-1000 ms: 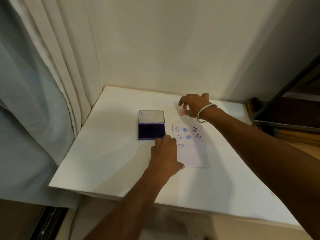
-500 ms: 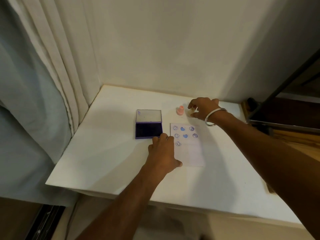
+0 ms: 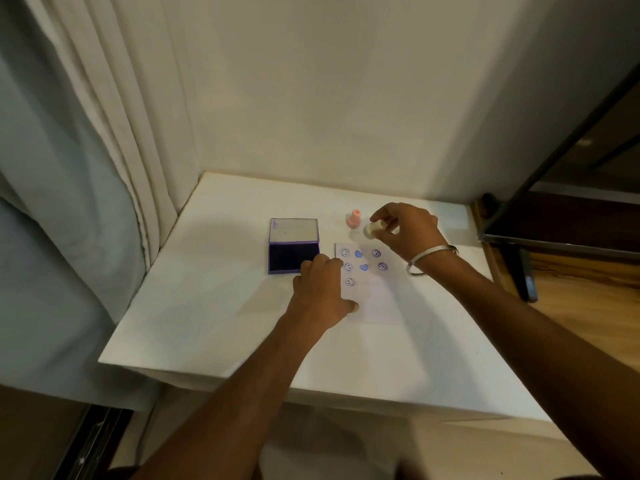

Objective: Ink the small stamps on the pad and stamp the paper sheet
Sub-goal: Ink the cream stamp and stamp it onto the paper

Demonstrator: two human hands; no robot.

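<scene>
A white paper sheet [image 3: 379, 296] lies on the white table [image 3: 214, 306], printed with several blue smileys and hearts in its upper part. My left hand [image 3: 320, 294] rests flat on the sheet's left edge, fingers near the open purple ink pad [image 3: 292, 256]. My right hand [image 3: 407, 230] pinches a small cream stamp [image 3: 370, 231] just above the sheet's top edge. A pink stamp [image 3: 354, 218] stands upright on the table, left of the cream one.
A wall runs along the table's back edge and a pale curtain [image 3: 104, 168] hangs at the left. A dark frame [image 3: 540, 233] and wooden floor lie to the right. The ink pad's lid [image 3: 294, 230] stands open toward the wall.
My right hand set the pink stamp down behind the sheet, moved right, and now holds a cream stamp lifted off the table. My left hand stayed on the sheet.
</scene>
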